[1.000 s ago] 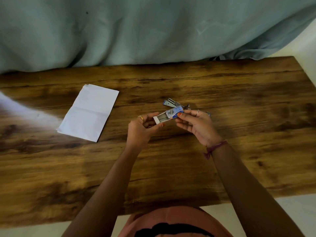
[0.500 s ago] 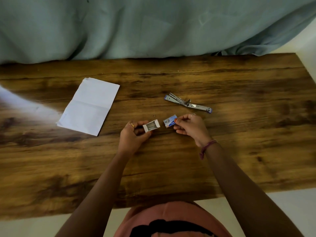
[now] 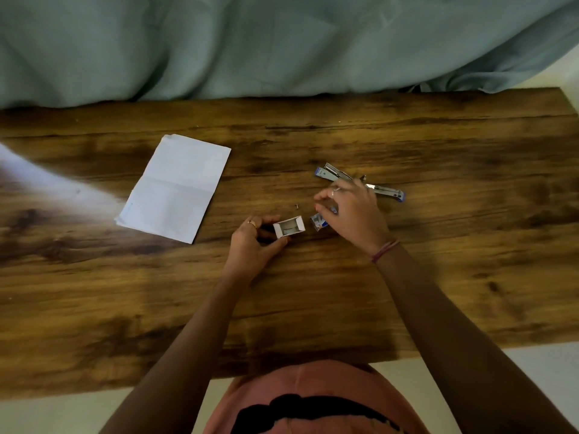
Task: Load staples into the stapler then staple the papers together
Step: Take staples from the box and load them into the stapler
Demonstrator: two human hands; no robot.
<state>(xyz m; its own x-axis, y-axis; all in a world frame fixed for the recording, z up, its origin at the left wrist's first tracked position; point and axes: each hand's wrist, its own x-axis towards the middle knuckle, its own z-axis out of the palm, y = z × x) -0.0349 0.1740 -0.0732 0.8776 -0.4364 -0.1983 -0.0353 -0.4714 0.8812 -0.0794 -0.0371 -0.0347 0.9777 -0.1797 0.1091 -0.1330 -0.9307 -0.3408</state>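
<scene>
The left hand holds the little white cardboard staple tray on the brown wooden table, while the right hand hangs loose over the blue box sleeve, holding nothing.

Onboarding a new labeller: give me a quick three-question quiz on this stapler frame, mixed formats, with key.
1. True or false: the stapler lies swung open on the table.
2. Which hand grips the white staple tray? A) left hand B) right hand C) neither
3. Fill in: the papers lie to the ___ of the tray, untouched.

Key: 1 true. 2 A. 3 left.
</scene>
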